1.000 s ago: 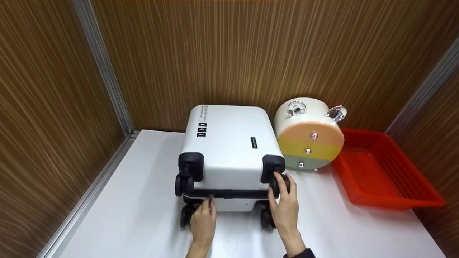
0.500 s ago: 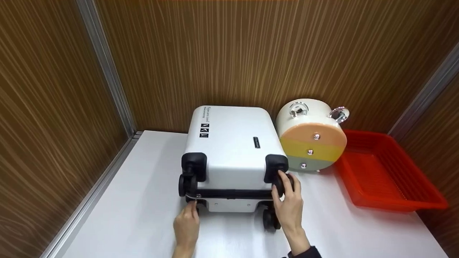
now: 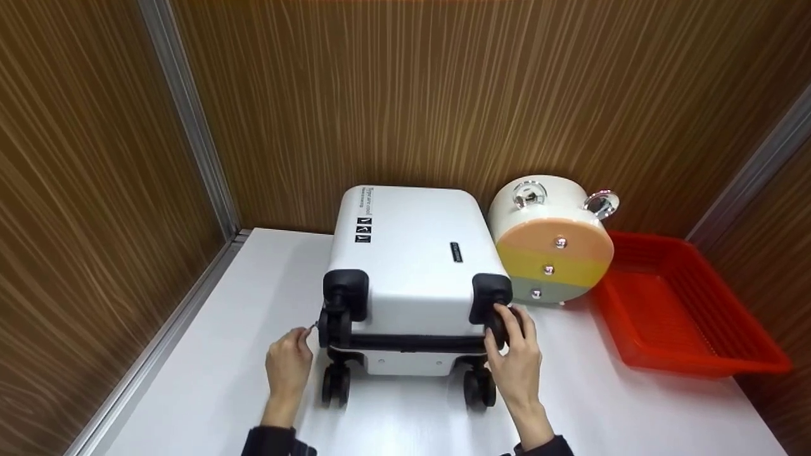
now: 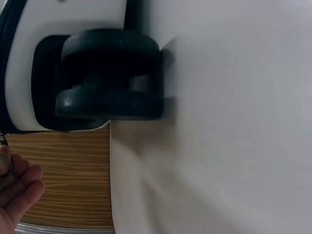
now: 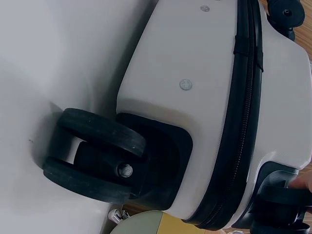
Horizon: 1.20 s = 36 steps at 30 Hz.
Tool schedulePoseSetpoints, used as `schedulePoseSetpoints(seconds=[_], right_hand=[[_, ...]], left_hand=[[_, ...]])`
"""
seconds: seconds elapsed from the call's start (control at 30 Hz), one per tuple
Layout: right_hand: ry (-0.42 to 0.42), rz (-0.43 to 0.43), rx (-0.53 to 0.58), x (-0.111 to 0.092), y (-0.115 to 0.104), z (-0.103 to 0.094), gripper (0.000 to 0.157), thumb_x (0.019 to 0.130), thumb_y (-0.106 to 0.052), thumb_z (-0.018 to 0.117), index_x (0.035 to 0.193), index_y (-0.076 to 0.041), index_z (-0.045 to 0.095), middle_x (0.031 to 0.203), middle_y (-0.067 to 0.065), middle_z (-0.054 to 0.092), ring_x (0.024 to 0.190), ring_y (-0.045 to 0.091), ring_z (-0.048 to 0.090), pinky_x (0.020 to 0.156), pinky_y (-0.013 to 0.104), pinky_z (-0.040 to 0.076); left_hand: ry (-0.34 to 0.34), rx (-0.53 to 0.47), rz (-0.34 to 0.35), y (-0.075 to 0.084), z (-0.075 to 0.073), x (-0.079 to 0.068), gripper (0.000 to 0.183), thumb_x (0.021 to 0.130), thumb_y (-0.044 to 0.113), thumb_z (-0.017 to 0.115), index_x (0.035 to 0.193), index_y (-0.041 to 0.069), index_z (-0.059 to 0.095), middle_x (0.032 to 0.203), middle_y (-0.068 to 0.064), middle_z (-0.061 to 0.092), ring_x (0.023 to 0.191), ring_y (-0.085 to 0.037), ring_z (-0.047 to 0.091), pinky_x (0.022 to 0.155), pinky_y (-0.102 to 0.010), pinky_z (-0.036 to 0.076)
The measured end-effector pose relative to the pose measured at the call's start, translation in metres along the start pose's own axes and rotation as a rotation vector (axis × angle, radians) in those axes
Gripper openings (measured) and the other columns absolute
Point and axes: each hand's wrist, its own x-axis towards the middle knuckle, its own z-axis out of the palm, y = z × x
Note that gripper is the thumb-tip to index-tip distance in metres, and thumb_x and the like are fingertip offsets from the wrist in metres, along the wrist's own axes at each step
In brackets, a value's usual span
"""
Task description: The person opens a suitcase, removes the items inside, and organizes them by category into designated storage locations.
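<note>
A white suitcase [image 3: 415, 253] lies flat on the white table, its wheeled end facing me. My left hand [image 3: 289, 364] is at its near left corner, pinching a small metal zipper pull [image 4: 4, 140] on the black zipper band [image 3: 405, 343]. In the left wrist view the other fingers are loosely bent below the pull. My right hand [image 3: 516, 361] grips the upper right wheel [image 3: 495, 326], fingers over it and thumb on its left side. In the right wrist view, only a fingertip shows at that wheel; the zipper [image 5: 246, 112] runs along the suitcase's side with its teeth together.
A round cabinet [image 3: 551, 253] with orange, yellow and green bands and silver ear-like rings stands against the suitcase's right side. Farther right sits a red plastic basket [image 3: 703, 364]. Wood-grain panels [image 3: 405, 95] wall the table [image 3: 203, 380] at the back and sides.
My left hand has drawn the zipper pull leftward along the near end and round the left corner. My right hand has stayed on the wheel. The whole view has shifted slightly.
</note>
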Motion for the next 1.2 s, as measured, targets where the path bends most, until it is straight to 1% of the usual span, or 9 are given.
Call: schedulePoseSetpoints(seconds=[0.3, 0.5, 0.67, 0.8, 0.83, 0.93, 1.03, 1.13, 1.2], right_hand=[[0.018, -0.043, -0.003, 0.002, 0.001, -0.003, 0.045, 0.068, 0.006, 0.067, 0.11, -0.009, 0.06, 0.112, 0.017, 0.051, 0.09, 0.032, 0.056, 0.065, 0.045, 0.048], [0.009, -0.043, -0.005, 0.001, 0.001, -0.002, 0.045, 0.068, 0.006, 0.067, 0.11, -0.01, 0.06, 0.112, 0.017, 0.051, 0.09, 0.033, 0.056, 0.064, 0.044, 0.049], [-0.001, -0.014, 0.002, 0.0, 0.003, -0.003, 0.044, 0.07, 0.003, 0.068, 0.111, -0.01, 0.06, 0.114, 0.017, 0.05, 0.089, 0.031, 0.056, 0.059, 0.038, 0.05], [-0.01, 0.034, 0.047, -0.002, 0.006, -0.002, 0.047, 0.071, -0.003, 0.07, 0.116, -0.011, 0.058, 0.117, 0.016, 0.048, 0.091, 0.024, 0.053, 0.059, 0.021, 0.045], [-0.008, 0.045, 0.066, -0.004, 0.007, -0.001, 0.049, 0.071, -0.004, 0.071, 0.118, -0.011, 0.056, 0.117, 0.015, 0.048, 0.094, 0.023, 0.052, 0.062, 0.018, 0.043], [-0.004, 0.066, 0.117, -0.008, 0.008, 0.001, 0.06, 0.071, -0.004, 0.072, 0.126, -0.007, 0.048, 0.12, 0.014, 0.046, 0.102, 0.023, 0.049, 0.077, 0.012, 0.038], [-0.008, 0.079, 0.146, -0.015, 0.009, 0.003, 0.072, 0.07, -0.005, 0.073, 0.132, -0.004, 0.037, 0.123, 0.015, 0.044, 0.109, 0.024, 0.046, 0.086, 0.011, 0.033], [-0.017, 0.103, 0.161, -0.02, 0.01, 0.003, 0.078, 0.071, -0.005, 0.072, 0.136, -0.006, 0.031, 0.125, 0.015, 0.044, 0.106, 0.023, 0.049, 0.081, 0.014, 0.04], [-0.013, 0.114, 0.174, -0.022, 0.01, 0.004, 0.078, 0.071, -0.004, 0.072, 0.137, -0.007, 0.029, 0.125, 0.015, 0.046, 0.101, 0.022, 0.053, 0.073, 0.015, 0.045]], left_hand=[[-0.225, -0.018, -0.105, -0.021, 0.019, 0.041, 0.011, 0.08, 0.003, 0.061, 0.074, -0.005, 0.065, 0.067, -0.016, 0.064, 0.062, -0.034, 0.061, 0.054, -0.045, 0.045], [-0.346, -0.017, -0.136, -0.027, 0.02, 0.053, 0.013, 0.081, 0.006, 0.061, 0.077, -0.005, 0.066, 0.073, -0.018, 0.064, 0.069, -0.035, 0.061, 0.06, -0.045, 0.046], [-0.451, -0.036, -0.157, -0.021, 0.013, 0.06, 0.015, 0.083, 0.008, 0.059, 0.079, -0.004, 0.066, 0.074, -0.015, 0.064, 0.068, -0.03, 0.061, 0.06, -0.042, 0.045], [-0.514, 0.001, -0.187, -0.007, 0.004, 0.064, 0.016, 0.082, 0.008, 0.061, 0.085, -0.007, 0.064, 0.074, -0.016, 0.063, 0.068, -0.029, 0.059, 0.061, -0.041, 0.045], [-0.519, 0.012, -0.194, -0.002, 0.001, 0.066, 0.018, 0.081, 0.009, 0.062, 0.087, -0.008, 0.063, 0.076, -0.018, 0.063, 0.07, -0.031, 0.059, 0.063, -0.042, 0.046], [-0.478, 0.035, -0.205, 0.015, -0.009, 0.07, 0.024, 0.08, 0.008, 0.063, 0.094, -0.011, 0.061, 0.083, -0.022, 0.061, 0.078, -0.036, 0.058, 0.068, -0.044, 0.045], [-0.362, 0.006, -0.198, 0.038, -0.022, 0.078, 0.022, 0.08, 0.005, 0.061, 0.096, -0.011, 0.061, 0.09, -0.024, 0.059, 0.084, -0.037, 0.057, 0.071, -0.044, 0.045], [-0.227, -0.071, -0.144, 0.067, -0.033, 0.082, 0.021, 0.081, 0.003, 0.06, 0.098, -0.009, 0.06, 0.096, -0.021, 0.058, 0.09, -0.035, 0.056, 0.078, -0.042, 0.044], [-0.165, -0.132, -0.081, 0.087, -0.036, 0.081, 0.022, 0.082, 0.004, 0.061, 0.101, -0.008, 0.059, 0.1, -0.02, 0.057, 0.095, -0.033, 0.054, 0.083, -0.04, 0.043]])
